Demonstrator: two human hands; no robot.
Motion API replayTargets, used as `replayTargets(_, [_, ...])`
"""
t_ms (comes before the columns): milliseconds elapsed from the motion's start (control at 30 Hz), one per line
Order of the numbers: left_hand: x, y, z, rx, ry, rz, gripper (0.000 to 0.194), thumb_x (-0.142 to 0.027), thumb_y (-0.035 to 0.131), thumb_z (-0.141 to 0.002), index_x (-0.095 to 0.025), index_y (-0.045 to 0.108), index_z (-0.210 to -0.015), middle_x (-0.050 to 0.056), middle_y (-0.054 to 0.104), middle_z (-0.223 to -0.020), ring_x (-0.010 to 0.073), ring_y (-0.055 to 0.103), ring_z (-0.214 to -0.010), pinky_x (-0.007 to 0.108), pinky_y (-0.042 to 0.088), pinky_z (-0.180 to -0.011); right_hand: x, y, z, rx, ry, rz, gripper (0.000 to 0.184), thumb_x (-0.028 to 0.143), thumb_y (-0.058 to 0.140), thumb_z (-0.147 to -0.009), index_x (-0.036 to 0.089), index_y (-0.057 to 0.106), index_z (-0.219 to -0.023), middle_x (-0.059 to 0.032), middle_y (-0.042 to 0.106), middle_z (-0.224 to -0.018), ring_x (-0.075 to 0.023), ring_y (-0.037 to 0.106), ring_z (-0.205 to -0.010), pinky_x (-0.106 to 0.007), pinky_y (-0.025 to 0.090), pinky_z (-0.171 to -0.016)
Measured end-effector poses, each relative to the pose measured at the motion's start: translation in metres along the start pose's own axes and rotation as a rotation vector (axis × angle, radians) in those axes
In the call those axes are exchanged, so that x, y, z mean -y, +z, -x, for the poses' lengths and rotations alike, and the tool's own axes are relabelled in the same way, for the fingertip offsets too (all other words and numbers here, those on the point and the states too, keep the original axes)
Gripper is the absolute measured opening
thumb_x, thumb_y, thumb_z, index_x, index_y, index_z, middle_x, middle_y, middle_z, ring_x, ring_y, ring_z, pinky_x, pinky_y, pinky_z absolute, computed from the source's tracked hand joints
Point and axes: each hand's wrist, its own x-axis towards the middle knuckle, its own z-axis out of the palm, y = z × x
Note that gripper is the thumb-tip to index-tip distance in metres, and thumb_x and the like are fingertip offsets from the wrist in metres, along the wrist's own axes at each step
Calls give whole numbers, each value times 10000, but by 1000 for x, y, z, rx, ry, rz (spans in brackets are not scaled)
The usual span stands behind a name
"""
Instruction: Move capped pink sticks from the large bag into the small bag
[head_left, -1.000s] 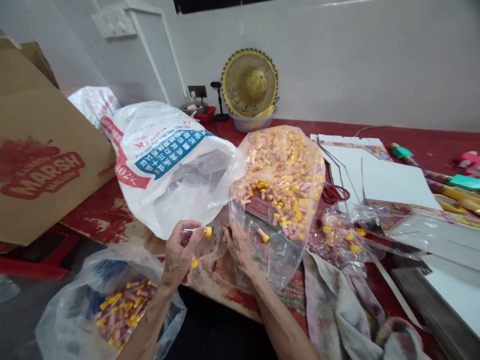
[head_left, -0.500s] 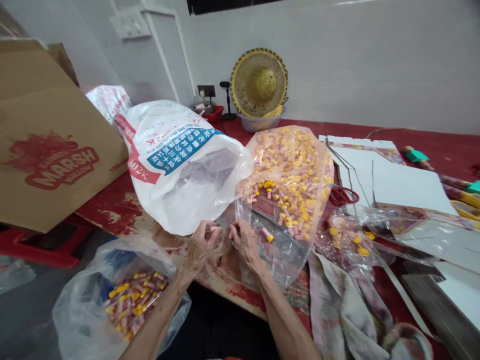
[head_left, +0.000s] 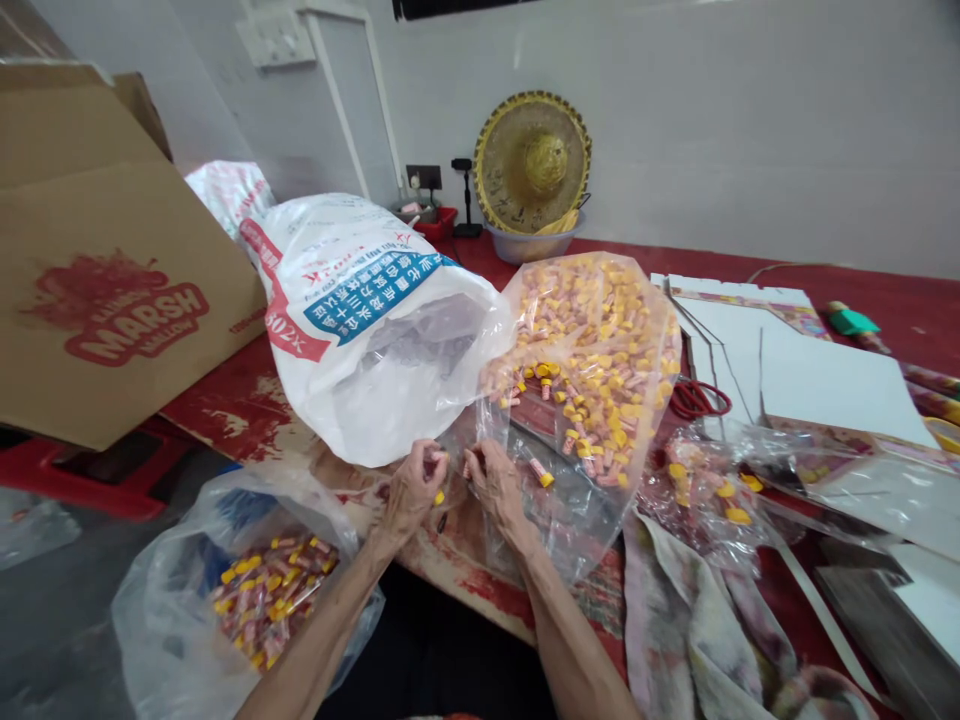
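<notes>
My left hand [head_left: 414, 487] is closed around a small pink tube, mostly hidden by the fingers, and a yellow cap [head_left: 439, 497] shows under them. Close beside it, my right hand [head_left: 495, 482] has its fingertips pinched together; what they hold, if anything, is too small to make out. Both hands are over the table's front edge, before the mouth of a large white sack [head_left: 390, 420]. Right of my right hand, a single pink tube with a yellow cap [head_left: 541, 474] lies on clear plastic. Beyond it lies a clear bag [head_left: 600, 340] filled with many such tubes.
Below left, an open plastic bag [head_left: 157, 590] holds more capped tubes. A cardboard box [head_left: 112, 270] stands left. At right are a cloth [head_left: 682, 600], crumpled clear plastic [head_left: 712, 490], red-handled scissors [head_left: 697, 398] and white card sheets [head_left: 817, 350]. A straw hat [head_left: 534, 165] leans at the wall.
A yellow cap now shows beneath my left hand's fingers, which have turned slightly. My right hand stays pinched close by. The whole view has shifted a little.
</notes>
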Motion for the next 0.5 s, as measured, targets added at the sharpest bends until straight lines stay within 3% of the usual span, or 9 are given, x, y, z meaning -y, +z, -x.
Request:
replayTargets(133, [-1, -3, -1, 89, -132, 126, 302, -533, 577, -910, -240, 567, -983, -10, 690, -808, 163, 652, -604, 284, 526, -637, 3, -1, 0, -27, 9, -42, 286, 331, 473, -1047, 251, 549, -784, -19, 661, -794, -188, 627, -751, -303, 474, -730])
replayTargets(233, [-4, -7, 6, 57, -187, 146, 369, -584, 579, -934, -232, 580, -1045, -12, 689, -811, 145, 595, -523, 271, 492, -571, 6, 1, 1, -107, 33, -95, 289, 373, 466, -1063, 246, 580, -829, -13, 672, -802, -183, 633, -747, -304, 485, -762])
replayTargets(300, [-4, -9, 8, 20, -132, 79, 335, -553, 572, -942, -233, 597, -1039, 18, 706, -864, 180, 673, -673, 287, 528, -657, 7, 3, 2, -143, 38, -96, 288, 395, 461, -1067, 242, 602, -868, -16, 674, -812, -183, 632, -750, -302, 486, -766])
replayTargets(367, [-4, -11, 5, 58, -32, -24, 255, -485, 554, -944, -239, 605, -984, 33, 703, -886, 209, 702, -806, 312, 543, -743, 7, 4, 3, -126, 42, -54, 296, 393, 451, -1066, 241, 609, -867, -24, 675, -831, -186, 632, -765, -298, 475, -747])
replayTargets(433, [-5, -13, 0, 128, 62, -98, 189, -418, 532, -948, -243, 596, -923, 31, 682, -874, 211, 692, -826, 321, 540, -767, 7, 3, 3, -99, 47, -24, 310, 389, 445, -1063, 243, 605, -841, -30, 677, -842, -187, 632, -765, -295, 466, -723])
replayTargets(500, [-10, -15, -4, 119, 118, -121, 167, -383, 520, -970, -242, 595, -919, 33, 671, -895, 205, 681, -829, 317, 541, -769, 10, 1, 3, -107, 48, -62, 316, 402, 453, -1059, 244, 606, -832, -27, 681, -834, -182, 632, -739, -296, 474, -717])
